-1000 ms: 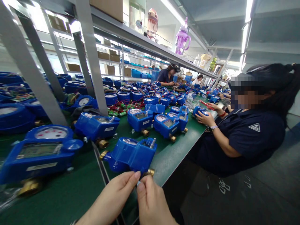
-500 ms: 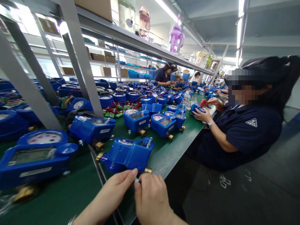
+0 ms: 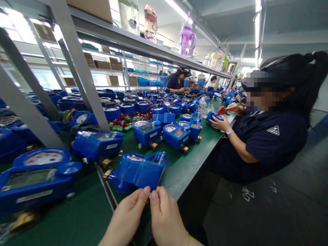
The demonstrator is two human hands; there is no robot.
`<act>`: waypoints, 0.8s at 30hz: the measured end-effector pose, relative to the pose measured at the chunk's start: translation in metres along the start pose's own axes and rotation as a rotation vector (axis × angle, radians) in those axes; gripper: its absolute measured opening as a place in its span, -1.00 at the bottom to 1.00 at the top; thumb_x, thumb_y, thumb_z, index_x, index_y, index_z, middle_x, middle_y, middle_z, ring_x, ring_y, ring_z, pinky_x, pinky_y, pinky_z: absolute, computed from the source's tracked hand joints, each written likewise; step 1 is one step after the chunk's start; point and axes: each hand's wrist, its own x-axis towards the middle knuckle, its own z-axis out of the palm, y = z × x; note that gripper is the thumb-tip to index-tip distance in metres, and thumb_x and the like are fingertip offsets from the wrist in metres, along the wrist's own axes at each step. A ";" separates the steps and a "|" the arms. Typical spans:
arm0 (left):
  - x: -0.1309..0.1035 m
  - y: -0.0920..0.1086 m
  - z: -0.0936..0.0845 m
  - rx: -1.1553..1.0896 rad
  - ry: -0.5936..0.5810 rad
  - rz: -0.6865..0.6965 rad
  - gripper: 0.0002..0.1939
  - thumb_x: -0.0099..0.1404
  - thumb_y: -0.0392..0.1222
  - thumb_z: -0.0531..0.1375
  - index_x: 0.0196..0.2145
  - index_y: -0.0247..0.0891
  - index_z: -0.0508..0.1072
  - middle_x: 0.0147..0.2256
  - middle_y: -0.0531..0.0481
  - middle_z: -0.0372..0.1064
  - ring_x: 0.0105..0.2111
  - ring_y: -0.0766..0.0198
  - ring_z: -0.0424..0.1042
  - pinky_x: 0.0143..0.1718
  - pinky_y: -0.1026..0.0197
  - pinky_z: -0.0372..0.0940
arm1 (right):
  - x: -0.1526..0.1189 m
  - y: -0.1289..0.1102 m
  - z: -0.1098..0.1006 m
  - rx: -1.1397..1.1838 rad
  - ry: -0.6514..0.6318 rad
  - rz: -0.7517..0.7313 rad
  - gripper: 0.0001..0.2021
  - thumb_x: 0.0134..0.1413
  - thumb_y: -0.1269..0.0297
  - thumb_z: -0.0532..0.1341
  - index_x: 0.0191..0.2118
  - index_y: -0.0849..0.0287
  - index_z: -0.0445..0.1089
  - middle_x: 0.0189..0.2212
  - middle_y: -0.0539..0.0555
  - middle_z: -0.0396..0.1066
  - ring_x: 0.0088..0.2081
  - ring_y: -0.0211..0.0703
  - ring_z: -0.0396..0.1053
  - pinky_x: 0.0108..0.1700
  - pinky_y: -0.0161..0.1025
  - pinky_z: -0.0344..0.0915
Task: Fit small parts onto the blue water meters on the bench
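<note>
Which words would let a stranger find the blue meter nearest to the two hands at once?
Start at the green table, where the left hand and right hand meet. Just beyond their fingertips sits a blue meter. Unlike its neighbours, it is right beside the hands, its brass-coloured end pointing left.

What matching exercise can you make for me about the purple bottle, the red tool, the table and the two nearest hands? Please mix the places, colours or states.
Column 1
1. purple bottle
2. red tool
3. table
4. left hand and right hand

Column 2
A. green on top
B. fingertips close together, near a blue meter
C. standing on the shelf
D. held by a co-worker

Right pairs: 1-C, 2-D, 3-A, 4-B
</note>
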 end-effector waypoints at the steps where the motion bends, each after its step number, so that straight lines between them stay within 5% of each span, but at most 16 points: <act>1: 0.000 0.001 0.000 -0.079 -0.017 -0.040 -0.43 0.07 0.39 0.19 -0.45 -0.25 0.41 -0.43 0.02 0.38 -0.32 0.16 0.32 -0.23 0.27 0.21 | 0.000 0.003 -0.004 -0.165 0.018 -0.119 -0.77 0.31 0.23 -0.09 -0.30 0.15 0.23 -0.48 0.06 0.34 -0.48 -0.12 0.30 -0.42 -0.24 0.14; 5: 0.002 0.002 -0.002 -0.332 -0.019 -0.255 -0.42 -0.13 0.30 0.37 -0.54 -0.28 0.31 -0.59 0.14 0.13 -0.55 0.36 0.03 -0.53 0.35 0.03 | 0.011 0.012 -0.020 -0.653 0.010 -0.582 -0.86 0.24 0.41 -0.05 -0.26 0.16 0.22 -0.47 0.06 0.32 -0.44 -0.06 0.25 -0.34 -0.14 0.07; 10: 0.001 0.006 -0.002 -0.420 -0.010 -0.280 -0.44 -0.21 0.17 0.45 -0.56 -0.27 0.25 -0.59 0.15 0.09 -0.56 0.39 -0.01 -0.56 0.37 -0.02 | 0.028 0.015 -0.022 -0.609 -0.005 -0.754 -0.84 0.18 0.38 -0.04 -0.40 0.15 0.20 -0.55 0.01 0.28 -0.50 -0.12 0.24 -0.38 -0.16 0.01; 15: -0.001 0.015 0.002 -0.425 0.008 -0.287 -0.46 -0.14 0.23 0.40 -0.53 -0.28 0.33 -0.55 0.07 0.22 -0.51 0.31 0.16 -0.49 0.32 0.12 | 0.018 0.006 -0.006 -0.459 0.069 -0.483 -0.73 0.23 0.40 -0.13 -0.43 0.16 0.21 -0.61 0.00 0.30 -0.56 -0.18 0.29 -0.45 -0.20 -0.03; 20: -0.004 0.009 -0.006 -0.251 0.007 -0.223 -0.43 -0.05 0.35 0.29 -0.60 -0.24 0.23 -0.61 0.13 0.07 -0.57 0.33 0.07 -0.53 0.31 0.05 | 0.013 0.021 -0.011 0.183 -0.029 -0.011 -0.70 0.27 0.14 0.06 -0.45 0.15 0.29 -0.54 -0.04 0.33 -0.47 -0.25 0.29 -0.38 -0.30 0.07; 24: -0.010 -0.001 -0.013 0.084 0.303 -0.044 -0.42 0.14 0.43 0.03 -0.43 -0.21 0.32 -0.43 -0.01 0.25 -0.36 0.09 0.30 -0.31 0.11 0.28 | 0.049 0.054 -0.016 0.492 0.111 0.234 -0.63 0.22 -0.07 0.09 -0.12 0.14 0.34 -0.16 0.07 0.42 -0.13 -0.18 0.35 -0.11 -0.29 0.24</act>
